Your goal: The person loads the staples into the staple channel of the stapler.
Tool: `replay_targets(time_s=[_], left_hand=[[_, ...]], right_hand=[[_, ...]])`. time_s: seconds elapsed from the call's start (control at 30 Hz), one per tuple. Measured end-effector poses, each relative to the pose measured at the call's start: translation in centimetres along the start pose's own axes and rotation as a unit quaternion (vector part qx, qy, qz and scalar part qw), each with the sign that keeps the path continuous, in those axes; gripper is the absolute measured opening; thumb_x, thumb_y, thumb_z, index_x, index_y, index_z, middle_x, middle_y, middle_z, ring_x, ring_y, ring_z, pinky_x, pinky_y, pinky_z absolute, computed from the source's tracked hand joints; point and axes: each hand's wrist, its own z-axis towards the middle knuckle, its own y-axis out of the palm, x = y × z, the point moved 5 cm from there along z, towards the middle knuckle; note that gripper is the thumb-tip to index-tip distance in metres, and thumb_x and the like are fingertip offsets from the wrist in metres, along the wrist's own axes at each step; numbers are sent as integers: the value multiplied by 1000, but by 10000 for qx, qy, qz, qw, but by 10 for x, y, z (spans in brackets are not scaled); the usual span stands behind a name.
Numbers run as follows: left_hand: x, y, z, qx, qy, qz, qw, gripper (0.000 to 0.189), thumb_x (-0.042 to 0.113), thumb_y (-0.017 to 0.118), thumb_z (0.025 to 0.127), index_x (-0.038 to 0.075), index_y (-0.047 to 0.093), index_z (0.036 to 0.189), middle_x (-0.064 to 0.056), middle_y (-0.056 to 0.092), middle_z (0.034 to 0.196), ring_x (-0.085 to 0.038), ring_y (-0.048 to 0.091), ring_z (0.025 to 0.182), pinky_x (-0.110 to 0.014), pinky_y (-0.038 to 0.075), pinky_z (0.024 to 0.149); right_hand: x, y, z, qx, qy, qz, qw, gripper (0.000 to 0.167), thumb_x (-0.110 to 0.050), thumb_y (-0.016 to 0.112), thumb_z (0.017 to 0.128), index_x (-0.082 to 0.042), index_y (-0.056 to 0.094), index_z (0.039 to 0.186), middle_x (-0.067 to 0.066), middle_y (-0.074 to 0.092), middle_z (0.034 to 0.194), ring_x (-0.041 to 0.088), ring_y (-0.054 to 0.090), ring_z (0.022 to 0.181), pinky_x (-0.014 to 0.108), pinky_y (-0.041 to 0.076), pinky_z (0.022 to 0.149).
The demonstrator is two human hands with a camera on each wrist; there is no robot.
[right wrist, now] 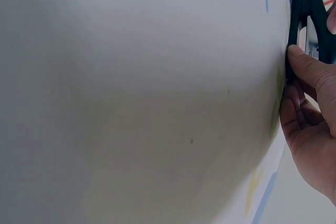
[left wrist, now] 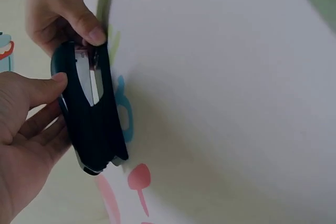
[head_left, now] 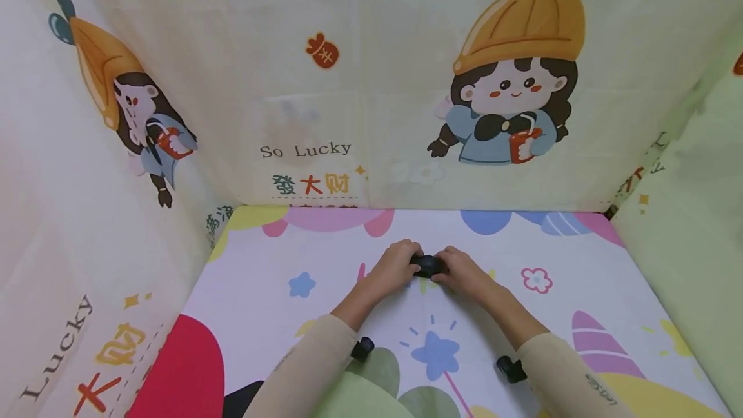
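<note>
Black stapler [head_left: 428, 266], centre of frame on the patterned counter [head_left: 580, 315]: held between left hand [head_left: 393, 268] and right hand [head_left: 461, 273], fingers curled around each end; judged rigid, light, smooth-cased, best gripped by its ends.

I see a dark stapler [left wrist: 92, 119] of smooth, faintly glossy plastic with a shiny metal strip inside; the printed worktop [head_left: 580, 315] cover looks smooth and matt.
</note>
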Motion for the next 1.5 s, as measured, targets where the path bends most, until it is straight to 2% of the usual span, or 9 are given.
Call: replay_targets(time_s=[0.23,0.4,0.5,0.63,0.8,1.0,1.23,1.37,1.5], left_hand=[[1,-3,-1,10,121,24,9999,16,10,76,94,8,73,110,-3,69,102,-13,64,95,-28,57,90],[0,-3,-3,-115,145,-4,9998,22,12,76,95,8,74,116,-5,71,110,-15,66,102,-29,57,95],[0,-7,-4,-74,300,58,9995,27,13,75,95,6,72,120,-7,71,117,-18,67,109,-31,56,99],[-1,-19,-9,42,399,140,9991,33,16,75,96,5,70,126,-8,70,125,-21,65,120,-34,55,104],[-3,-36,-18,120,272,192,9994,39,24,75,97,8,67,132,-6,67,131,-21,64,122,-36,54,106],[-7,-54,-28,238,175,201,9994,44,28,73,98,8,63,136,-7,63,135,-24,62,124,-40,53,108],[-15,-78,-41,395,111,568,9975,52,33,73,98,8,59,141,-11,59,141,-27,57,131,-42,51,111],[-25,-91,-51,542,28,589,9968,59,35,75,96,8,56,145,-13,56,146,-29,54,135,-44,51,112],[-41,-98,-61,708,-82,841,9939,65,39,75,95,9,54,148,-13,52,151,-31,49,141,-47,48,114]], right_hand=[[0,-1,-1,-76,22,67,9999,34,-14,84,86,3,70,112,10,64,99,18,57,84,36,53,77],[2,1,-3,-58,20,59,10000,34,-16,84,86,2,71,113,9,64,99,17,57,85,36,53,78],[4,0,-5,-15,22,37,10000,36,-17,85,86,1,71,114,8,65,100,17,59,87,37,54,80],[3,-4,-8,103,-118,21,9999,38,-18,86,85,0,70,115,8,66,101,16,59,86,35,54,77],[-1,-13,-14,251,-123,208,9994,38,-17,85,85,-2,71,118,7,66,104,17,64,90,33,58,78],[-9,-33,-22,314,-90,301,9990,43,-17,85,86,-2,69,124,11,66,110,25,67,99,42,61,86],[-11,-59,-30,544,-285,72,9981,41,-18,81,90,-2,68,125,13,66,113,28,67,102,47,60,88],[-8,-74,-35,688,-260,-183,9971,39,-20,79,93,-3,67,126,14,65,116,31,68,106,50,59,90],[-4,-88,-42,816,-102,-491,9954,42,-24,76,95,-2,65,129,16,63,123,35,64,113,54,56,97]])
